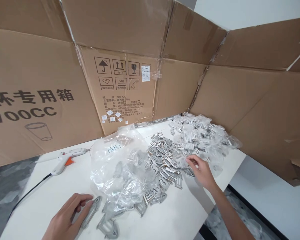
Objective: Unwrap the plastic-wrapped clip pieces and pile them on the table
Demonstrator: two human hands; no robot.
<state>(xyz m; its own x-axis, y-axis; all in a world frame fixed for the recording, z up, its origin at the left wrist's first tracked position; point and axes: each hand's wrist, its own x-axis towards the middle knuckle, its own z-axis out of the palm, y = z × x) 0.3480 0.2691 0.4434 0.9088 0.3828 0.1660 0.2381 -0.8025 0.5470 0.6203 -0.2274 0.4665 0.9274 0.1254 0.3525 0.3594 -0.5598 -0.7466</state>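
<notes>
My left hand point(69, 216) is low on the left, thumb and fingers closed at the end of a flat grey metal piece with slots point(92, 212). Just right of it, a second D-shaped metal piece point(108, 228) lies on the white table. My right hand point(202, 171) is at the right edge of a heap of loose metal pieces point(163, 156). Its thumb and forefinger are pinched at a small clear plastic bag point(181, 162); the other fingers are curled.
A large clear bag marked RoHS point(107, 163) with pieces in it lies mid-table point(52, 196). Bagged pieces point(202, 133) are piled at the back right. A glue gun point(62, 165) with a black cable lies left. Tall cardboard walls point(130, 30) stand behind and right.
</notes>
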